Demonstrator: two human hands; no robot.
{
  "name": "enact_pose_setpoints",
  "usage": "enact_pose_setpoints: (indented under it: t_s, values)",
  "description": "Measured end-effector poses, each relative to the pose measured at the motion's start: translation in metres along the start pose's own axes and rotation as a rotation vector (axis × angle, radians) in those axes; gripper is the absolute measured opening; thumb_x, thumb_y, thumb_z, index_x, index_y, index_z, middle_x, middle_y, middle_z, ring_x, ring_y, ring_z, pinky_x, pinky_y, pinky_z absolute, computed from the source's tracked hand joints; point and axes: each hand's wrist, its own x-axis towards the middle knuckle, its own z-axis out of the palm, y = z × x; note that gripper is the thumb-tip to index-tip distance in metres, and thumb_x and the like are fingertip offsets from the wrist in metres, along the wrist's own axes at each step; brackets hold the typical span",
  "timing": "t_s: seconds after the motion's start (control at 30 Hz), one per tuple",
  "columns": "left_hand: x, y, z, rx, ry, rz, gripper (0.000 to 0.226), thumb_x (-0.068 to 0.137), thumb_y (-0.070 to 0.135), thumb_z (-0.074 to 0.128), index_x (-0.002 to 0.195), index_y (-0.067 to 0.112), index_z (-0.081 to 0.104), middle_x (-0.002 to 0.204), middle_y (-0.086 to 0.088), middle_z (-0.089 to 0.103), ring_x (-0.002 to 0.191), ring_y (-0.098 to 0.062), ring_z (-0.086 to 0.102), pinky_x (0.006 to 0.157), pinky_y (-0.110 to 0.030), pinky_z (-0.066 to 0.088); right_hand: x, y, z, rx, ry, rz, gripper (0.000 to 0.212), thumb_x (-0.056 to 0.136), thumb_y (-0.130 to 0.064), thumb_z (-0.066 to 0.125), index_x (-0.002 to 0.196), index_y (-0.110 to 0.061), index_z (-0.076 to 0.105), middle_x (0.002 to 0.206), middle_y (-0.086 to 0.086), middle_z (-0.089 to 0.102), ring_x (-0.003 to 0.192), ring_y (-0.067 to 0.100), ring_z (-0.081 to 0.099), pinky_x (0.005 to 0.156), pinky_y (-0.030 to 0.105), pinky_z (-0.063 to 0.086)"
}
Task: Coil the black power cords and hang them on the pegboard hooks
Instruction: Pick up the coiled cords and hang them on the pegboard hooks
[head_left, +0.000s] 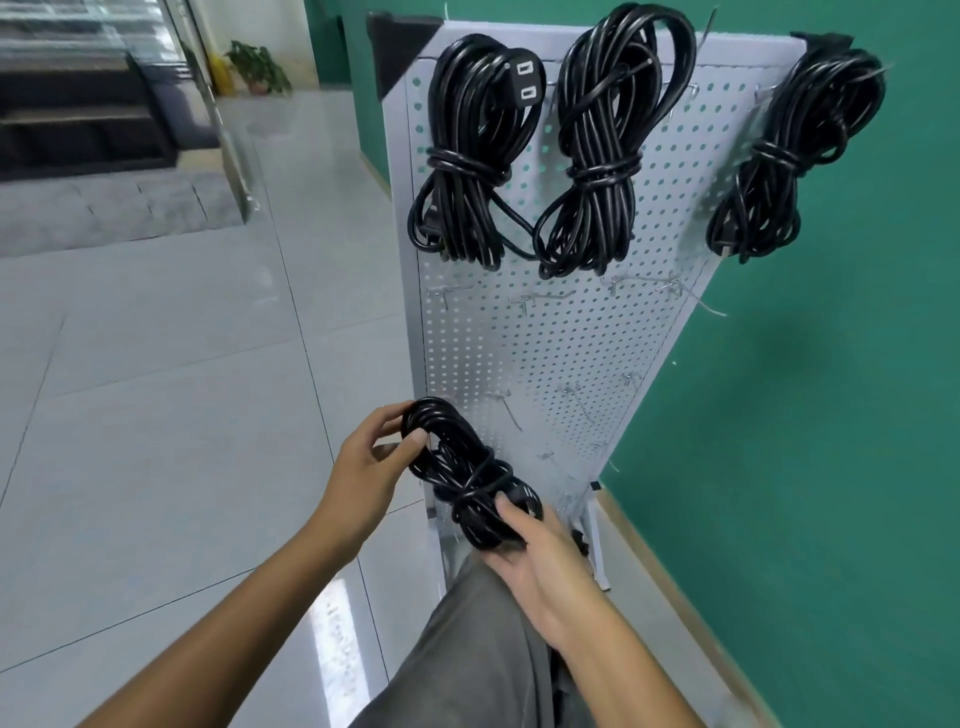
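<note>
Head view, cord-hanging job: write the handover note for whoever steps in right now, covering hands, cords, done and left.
Left hand: pinches the upper loop of the coiled cord.
Right hand: grips that bundle's lower end.
The coil is wrapped round its middle and held low in front of the pegboard.
Done: three coiled cords hang along the top row, left, middle, right.
Left: hang the held coil; bare hooks show in the rows below. No other loose cords are in view.
</note>
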Motion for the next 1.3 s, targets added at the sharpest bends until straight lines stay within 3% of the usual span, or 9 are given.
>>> enact_pose_setpoints:
  t_s: [0.1,0.27,0.47,0.6,0.73,0.93,1.1,1.3]
  values:
    - [0.014,-0.004,-0.002,0.02,0.0,-0.02,0.026,0.1,0.017,0.065,0.124,0.026,0.069,0.119,0.002,0.07,0.093,-0.013,0.074,0.09,-0.028,0.058,0.018,0.006,0.004,0.025,0.066,0.02,0.041,0.099,-0.014,0.065,0.136,-0.009,0.048,0.127,0.021,0.067,0.114,0.034,0.069,0.097,0.047,0.057]
    - [0.028,-0.014,-0.003,0.108,0.063,0.0,0.023,0.098,0.012,0.068,0.118,0.023,0.071,0.114,0.002,0.071,0.082,-0.011,0.074,0.073,-0.015,0.054,0.037,0.022,0.01,0.147,0.046,0.104,0.057,0.1,-0.016,0.065,0.15,-0.011,0.038,0.132,0.024,0.064,0.113,0.033,0.07,0.098,0.044,0.057]
    - [0.038,-0.013,0.009,0.163,0.039,0.04,0.023,0.097,0.009,0.069,0.113,0.024,0.071,0.108,0.006,0.072,0.077,-0.004,0.072,0.069,-0.011,0.052,0.043,0.034,0.008,0.212,0.142,0.084,0.054,0.1,-0.021,0.064,0.149,-0.012,0.042,0.131,0.025,0.064,0.11,0.035,0.071,0.092,0.041,0.06]
    - [0.053,-0.009,0.031,0.219,0.01,0.052,0.021,0.096,0.012,0.071,0.115,0.021,0.071,0.107,0.005,0.069,0.077,-0.005,0.073,0.066,-0.006,0.049,0.044,0.026,0.0,0.208,0.142,0.075,0.051,0.102,-0.031,0.059,0.146,-0.01,0.043,0.13,0.025,0.06,0.112,0.031,0.07,0.107,0.041,0.051]
    - [0.068,-0.004,0.042,0.306,0.012,0.086,0.027,0.095,0.021,0.074,0.122,0.019,0.071,0.104,0.013,0.066,0.091,-0.014,0.071,0.075,-0.014,0.05,0.047,0.016,-0.003,0.175,0.14,0.061,0.06,0.103,-0.033,0.058,0.153,-0.012,0.033,0.134,0.025,0.054,0.115,0.03,0.068,0.094,0.036,0.057]
    - [0.083,0.003,0.034,0.328,0.012,0.119,0.028,0.094,0.024,0.075,0.122,0.021,0.073,0.107,0.011,0.068,0.097,-0.02,0.069,0.088,-0.033,0.054,0.046,0.017,-0.003,0.099,0.113,-0.012,0.043,0.104,-0.028,0.056,0.142,-0.012,0.042,0.127,0.022,0.06,0.11,0.031,0.07,0.104,0.046,0.052]
    - [0.09,-0.002,0.04,0.329,-0.008,0.091,0.026,0.095,0.021,0.074,0.121,0.019,0.073,0.107,0.007,0.068,0.09,-0.016,0.071,0.077,-0.02,0.052,0.047,0.019,-0.003,0.076,0.152,-0.041,0.056,0.104,-0.025,0.057,0.152,-0.019,0.029,0.121,0.013,0.06,0.103,0.027,0.073,0.105,0.048,0.052]
    - [0.099,-0.016,0.048,0.406,0.044,0.065,0.025,0.096,0.024,0.073,0.12,0.019,0.074,0.103,0.006,0.067,0.089,-0.016,0.067,0.087,-0.033,0.053,0.052,0.015,-0.006,0.055,0.125,-0.01,0.044,0.104,-0.029,0.057,0.143,-0.021,0.035,0.137,0.015,0.05,0.113,0.031,0.068,0.103,0.045,0.053]
